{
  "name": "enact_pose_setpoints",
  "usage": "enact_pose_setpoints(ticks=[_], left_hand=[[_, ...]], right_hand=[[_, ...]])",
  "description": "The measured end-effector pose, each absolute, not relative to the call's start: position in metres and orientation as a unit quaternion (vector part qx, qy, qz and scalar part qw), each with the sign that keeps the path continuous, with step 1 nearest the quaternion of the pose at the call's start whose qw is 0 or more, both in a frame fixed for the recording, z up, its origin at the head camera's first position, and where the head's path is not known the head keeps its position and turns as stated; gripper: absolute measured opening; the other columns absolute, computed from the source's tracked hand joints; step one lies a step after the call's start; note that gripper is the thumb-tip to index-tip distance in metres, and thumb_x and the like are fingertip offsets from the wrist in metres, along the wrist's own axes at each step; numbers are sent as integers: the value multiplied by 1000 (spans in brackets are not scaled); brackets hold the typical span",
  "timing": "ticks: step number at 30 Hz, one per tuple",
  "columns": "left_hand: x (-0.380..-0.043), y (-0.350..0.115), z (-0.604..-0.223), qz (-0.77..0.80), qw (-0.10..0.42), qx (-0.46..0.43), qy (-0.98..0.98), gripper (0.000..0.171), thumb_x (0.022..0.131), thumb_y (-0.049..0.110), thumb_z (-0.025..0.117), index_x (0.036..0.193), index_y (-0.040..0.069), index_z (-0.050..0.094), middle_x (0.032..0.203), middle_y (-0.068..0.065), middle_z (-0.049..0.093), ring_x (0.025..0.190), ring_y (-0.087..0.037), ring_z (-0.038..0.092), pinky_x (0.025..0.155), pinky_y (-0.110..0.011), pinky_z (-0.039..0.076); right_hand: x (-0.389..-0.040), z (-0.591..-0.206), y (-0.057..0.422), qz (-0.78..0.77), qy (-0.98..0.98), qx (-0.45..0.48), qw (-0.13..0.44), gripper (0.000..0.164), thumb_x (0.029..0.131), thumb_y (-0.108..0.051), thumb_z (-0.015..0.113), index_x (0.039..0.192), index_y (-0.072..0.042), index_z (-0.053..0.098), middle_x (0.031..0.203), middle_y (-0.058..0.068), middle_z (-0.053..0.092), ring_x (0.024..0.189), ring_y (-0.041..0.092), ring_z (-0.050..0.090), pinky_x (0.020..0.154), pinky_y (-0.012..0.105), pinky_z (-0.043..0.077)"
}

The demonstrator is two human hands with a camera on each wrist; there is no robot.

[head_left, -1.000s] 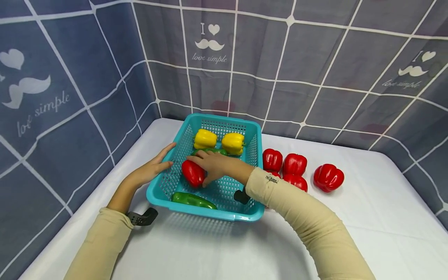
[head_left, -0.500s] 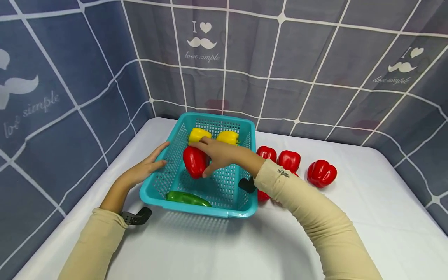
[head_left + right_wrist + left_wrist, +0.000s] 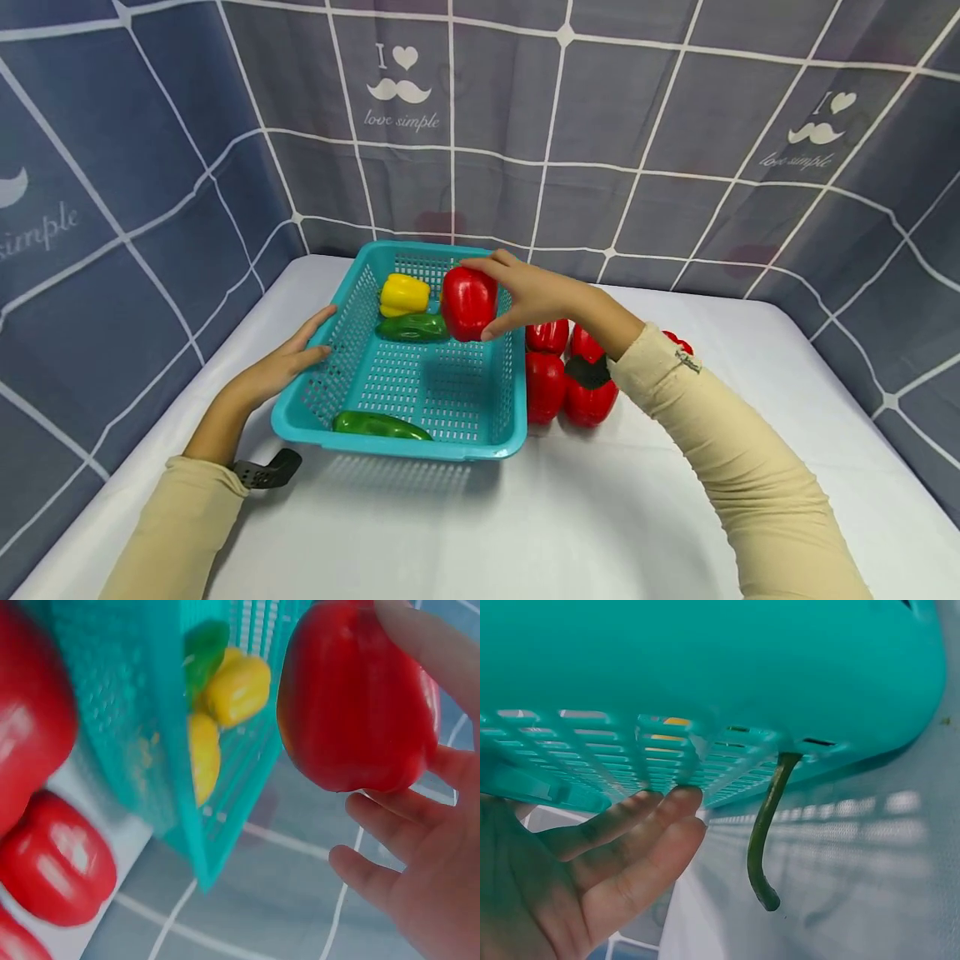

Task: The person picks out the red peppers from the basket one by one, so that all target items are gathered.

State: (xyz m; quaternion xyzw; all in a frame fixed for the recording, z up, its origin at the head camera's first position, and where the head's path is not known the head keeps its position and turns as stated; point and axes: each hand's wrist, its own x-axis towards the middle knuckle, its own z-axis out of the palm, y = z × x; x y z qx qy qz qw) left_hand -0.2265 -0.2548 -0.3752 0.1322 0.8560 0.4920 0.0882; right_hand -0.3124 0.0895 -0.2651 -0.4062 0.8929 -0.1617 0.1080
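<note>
My right hand (image 3: 536, 292) grips a red bell pepper (image 3: 469, 303) and holds it over the right side of the teal basket (image 3: 397, 451). In the right wrist view, thumb and fingers span that red pepper (image 3: 358, 697), raised above the rim. My left hand (image 3: 281, 367) rests against the basket's left wall with its fingers extended; in the left wrist view those fingers touch the perforated side. Inside the basket lie a yellow bell pepper (image 3: 404, 295), a green pepper (image 3: 412, 327) behind and another green pepper (image 3: 382, 425) at the front. A second yellow pepper (image 3: 238, 690) shows in the right wrist view.
Several red bell peppers (image 3: 545, 387) stand on the white table (image 3: 600, 517) close to the basket's right wall, partly behind my right arm. A green stem (image 3: 766, 832) pokes out through the basket wall. Checked cloth (image 3: 637, 108) hangs behind and at the left.
My right hand has lifted the red pepper from the basket floor and carried it rightward to the right rim. The left hand stays at the basket's wall. The head view has shifted slightly.
</note>
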Motion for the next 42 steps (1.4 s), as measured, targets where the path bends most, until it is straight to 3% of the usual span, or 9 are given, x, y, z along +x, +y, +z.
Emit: enact_pose_setpoints(ticks=[12, 17, 23, 31, 38, 42], left_hand=[[-223, -254, -375, 489, 89, 134, 857, 66, 96, 22, 34, 147, 19, -7, 151, -19, -13, 132, -50, 6, 92, -59, 33], [-223, -257, -376, 489, 92, 138, 856, 66, 97, 22, 34, 147, 19, -9, 151, -20, -13, 130, -50, 11, 87, -50, 41], [-226, -259, -377, 489, 95, 145, 855, 66, 97, 22, 34, 146, 19, -11, 150, -20, -15, 129, -52, 10, 86, -46, 41], [-228, -258, -374, 488, 95, 148, 855, 66, 97, 21, 33, 146, 20, -11, 150, -19, -16, 131, -50, 7, 90, -53, 35], [-228, -258, -373, 490, 102, 148, 853, 66, 97, 22, 33, 146, 21, -11, 150, -18, -16, 131, -49, 7, 90, -45, 37], [-229, -258, -374, 496, 103, 148, 849, 67, 97, 21, 34, 146, 21, -11, 150, -17, -17, 132, -49, 2, 93, -55, 31]], right_hand=[[-308, -266, 166, -187, 922, -328, 83, 98, 65, -29, 81, 144, -22, 24, 136, 9, 33, 124, 29, 36, 83, 46, 51], [-298, -276, 197, -193, 928, -306, 86, 97, 66, -31, 80, 144, -21, 24, 131, 10, 36, 122, 29, 37, 84, 47, 50], [-287, -292, 241, -194, 935, -288, 75, 96, 68, -33, 79, 144, -14, 24, 128, 13, 37, 119, 30, 40, 90, 51, 45], [-268, -317, 288, -239, 937, -247, 70, 94, 67, -33, 79, 142, -13, 27, 126, 16, 39, 116, 34, 41, 81, 47, 51], [-252, -340, 308, -231, 943, -235, 45, 93, 66, -36, 79, 141, -8, 30, 123, 17, 42, 112, 32, 42, 84, 51, 48], [-247, -351, 312, -222, 948, -224, 49, 94, 66, -37, 79, 140, -6, 30, 124, 20, 39, 116, 37, 41, 86, 55, 46]])
